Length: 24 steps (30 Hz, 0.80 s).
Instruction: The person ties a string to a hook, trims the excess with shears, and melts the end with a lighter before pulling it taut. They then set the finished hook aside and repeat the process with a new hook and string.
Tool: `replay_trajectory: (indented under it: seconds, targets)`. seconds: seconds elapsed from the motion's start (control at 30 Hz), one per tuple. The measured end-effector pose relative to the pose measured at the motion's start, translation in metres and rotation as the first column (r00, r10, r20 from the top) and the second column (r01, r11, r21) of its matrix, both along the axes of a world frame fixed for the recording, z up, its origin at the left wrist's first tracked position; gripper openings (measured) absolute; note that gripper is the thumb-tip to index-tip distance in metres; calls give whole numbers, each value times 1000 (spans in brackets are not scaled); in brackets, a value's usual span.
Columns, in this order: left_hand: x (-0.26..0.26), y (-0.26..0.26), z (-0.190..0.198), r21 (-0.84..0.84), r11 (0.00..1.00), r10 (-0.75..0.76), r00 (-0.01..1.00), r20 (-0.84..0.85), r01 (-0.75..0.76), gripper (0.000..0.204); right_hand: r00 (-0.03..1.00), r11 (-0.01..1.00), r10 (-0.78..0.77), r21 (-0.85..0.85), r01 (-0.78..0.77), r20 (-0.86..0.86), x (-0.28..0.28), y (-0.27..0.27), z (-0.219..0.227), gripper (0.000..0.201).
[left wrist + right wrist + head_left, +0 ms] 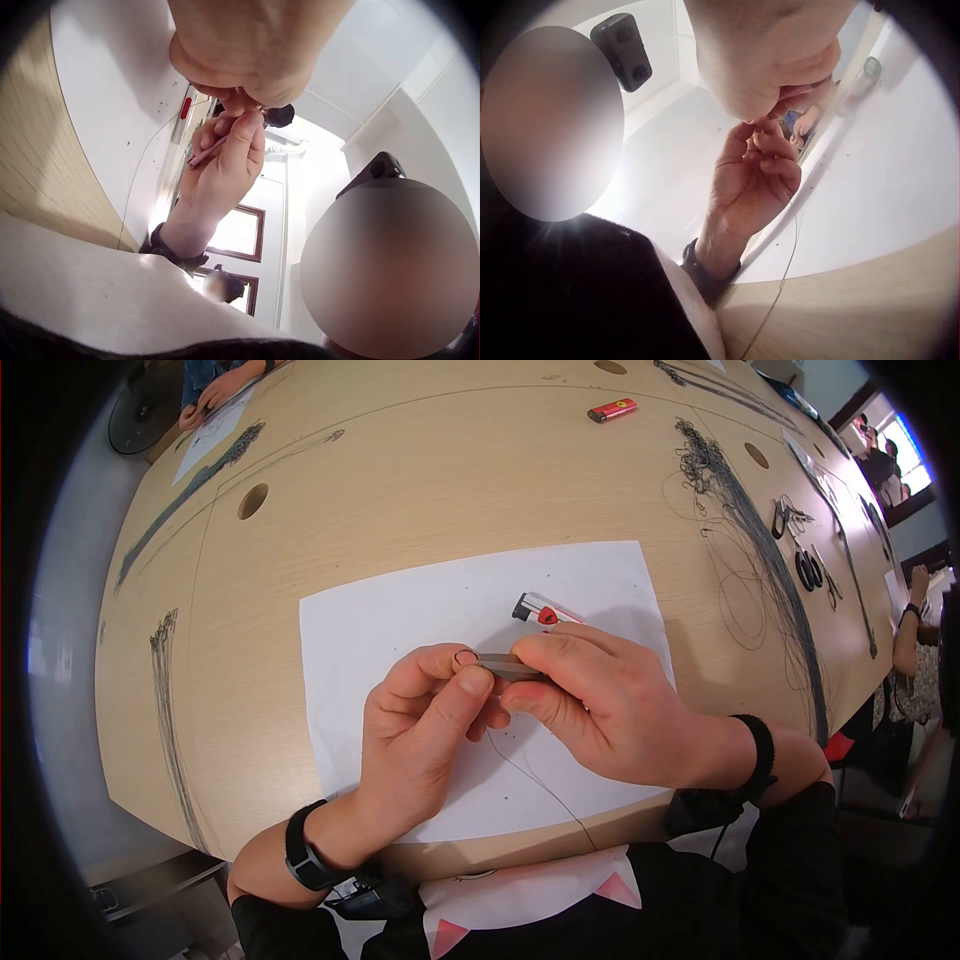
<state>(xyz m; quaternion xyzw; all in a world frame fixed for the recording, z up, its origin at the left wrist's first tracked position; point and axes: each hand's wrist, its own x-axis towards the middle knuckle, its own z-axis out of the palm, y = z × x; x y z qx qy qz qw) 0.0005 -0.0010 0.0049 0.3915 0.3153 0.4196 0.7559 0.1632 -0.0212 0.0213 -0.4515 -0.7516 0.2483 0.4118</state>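
Observation:
Over the white paper (390, 610), both hands meet at their fingertips. The right hand (610, 695) grips a slim grey metal tool (505, 666), its narrow end reaching to the left fingertips. Between thumb and index finger, the left hand (415, 720) pinches a thin dark line, with a small dark hook-like loop (465, 657) showing at the fingertip. That thin line (540, 785) trails down over the paper to the table's near edge. In the left wrist view a pinkish shaft (208, 154) sticks out of the right hand. A white and red lighter (545, 612) lies just beyond the right hand.
Bundles of dark lines with hook-like ends lie at right (760, 540), far left (190, 500) and near left (170, 710). A red lighter (612, 410) lies at the back. Scissors (810, 570) rest beyond the right bundle. Another person's hands (225, 388) work at the far left.

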Motion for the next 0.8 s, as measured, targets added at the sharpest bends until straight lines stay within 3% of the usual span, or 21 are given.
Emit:
replay_trajectory:
  seconds: [0.67, 0.8]
  targets:
    - [-1, 1, 0, 10, 1000, -13, 1000, 10, 13, 9, 999, 996, 18, -82, -21, -33, 1, -1, 2, 13]
    - [-1, 2, 0, 33, 999, -21, 1000, 17, 20, 10, 983, 946, 42, -309, -96, -178, 4, 0, 8, 16]
